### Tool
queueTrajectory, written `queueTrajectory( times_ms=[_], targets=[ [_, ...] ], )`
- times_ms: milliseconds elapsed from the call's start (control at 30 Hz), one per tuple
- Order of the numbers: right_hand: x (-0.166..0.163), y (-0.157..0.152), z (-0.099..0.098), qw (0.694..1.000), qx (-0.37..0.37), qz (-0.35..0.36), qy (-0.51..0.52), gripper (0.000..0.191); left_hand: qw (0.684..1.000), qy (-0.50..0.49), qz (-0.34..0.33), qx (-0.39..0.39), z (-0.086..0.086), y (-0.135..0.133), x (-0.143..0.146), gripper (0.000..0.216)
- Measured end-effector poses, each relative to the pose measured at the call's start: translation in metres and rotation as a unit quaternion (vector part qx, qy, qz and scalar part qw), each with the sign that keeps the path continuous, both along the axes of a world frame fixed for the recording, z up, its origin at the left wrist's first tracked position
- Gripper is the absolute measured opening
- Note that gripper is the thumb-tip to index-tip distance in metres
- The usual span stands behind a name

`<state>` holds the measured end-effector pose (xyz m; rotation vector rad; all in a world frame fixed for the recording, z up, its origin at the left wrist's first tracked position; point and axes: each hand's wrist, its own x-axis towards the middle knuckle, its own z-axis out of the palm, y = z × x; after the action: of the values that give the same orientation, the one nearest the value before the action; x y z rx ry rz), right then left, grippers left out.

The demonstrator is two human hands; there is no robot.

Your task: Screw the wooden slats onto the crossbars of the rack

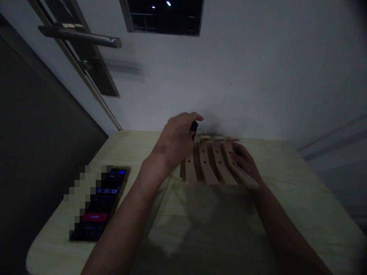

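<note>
A wooden rack of curved slats (205, 162) is at the far part of the table, several strips side by side with small dark holes in them. My right hand (245, 158) grips its right end, the fingers partly hidden behind the outer slat. Over the rack's left end, my left hand (179, 135) is closed round a small black object (194, 128), with one finger stretched out above it. Most of that object is covered by the hand, so its kind cannot be made out. Whether it touches the leftmost slat is not clear.
A phone (99, 206) showing a running timer lies on the left of the light wooden table (183, 233). Behind the table stands a white door (258, 68) with a metal handle (86, 37) and a small dark window (166, 17). Lighting is dim.
</note>
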<state>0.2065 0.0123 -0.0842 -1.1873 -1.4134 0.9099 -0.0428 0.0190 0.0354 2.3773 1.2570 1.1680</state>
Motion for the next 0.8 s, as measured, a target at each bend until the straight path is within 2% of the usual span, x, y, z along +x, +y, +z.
queueTrajectory(
  times_ms=[500,800],
  targets=[
    [0.0,0.0,0.001,1.0,-0.022,0.0,0.022,0.033,1.0,0.009,0.011,0.019,-0.003,0.006,-0.002,0.036],
    [0.006,0.009,-0.012,1.0,-0.002,-0.009,0.022,0.033,0.999,0.019,0.03,0.003,0.0,0.004,0.003,0.016]
  ],
)
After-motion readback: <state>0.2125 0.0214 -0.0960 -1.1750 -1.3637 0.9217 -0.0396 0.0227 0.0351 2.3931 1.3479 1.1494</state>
